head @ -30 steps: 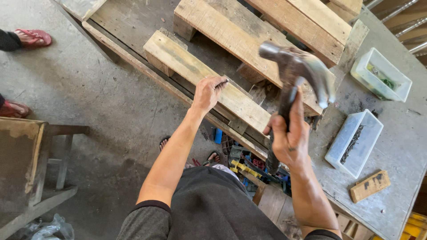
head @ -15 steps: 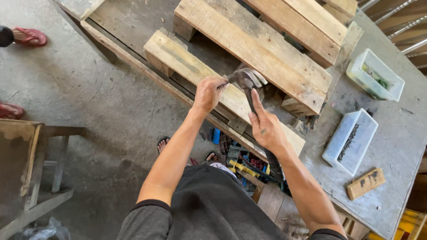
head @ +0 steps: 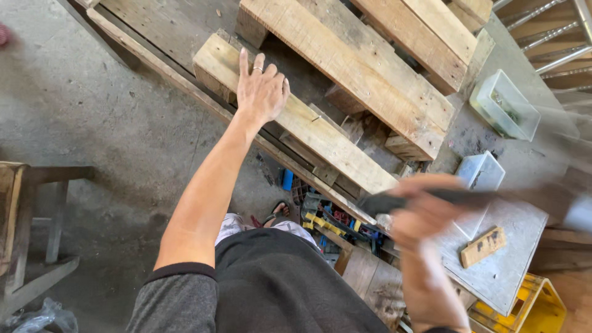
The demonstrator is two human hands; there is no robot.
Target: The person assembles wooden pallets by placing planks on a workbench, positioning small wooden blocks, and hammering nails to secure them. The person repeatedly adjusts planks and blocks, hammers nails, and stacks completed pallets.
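A wooden pallet [head: 370, 74] of rough planks lies on a grey workbench [head: 512, 246]. My left hand [head: 260, 91], fingers spread and a ring on one finger, rests flat on the nearest plank [head: 320, 142] close to its left end. My right hand [head: 425, 213] is blurred by motion and grips the dark handle of a hammer [head: 493, 198]. The hammer lies roughly level over the bench's right part, its head smeared at the right edge of the view.
Two clear plastic trays [head: 505, 105] [head: 480, 176] stand on the bench to the right, with a small wood block [head: 484, 246] nearer me. A yellow crate [head: 530, 305] sits below right. A wooden stool [head: 31, 209] stands on the concrete floor at left.
The view has shifted. My left hand slid up the plank toward its left end and opened flat. My right hand swung the hammer away from the plank, out to the right.
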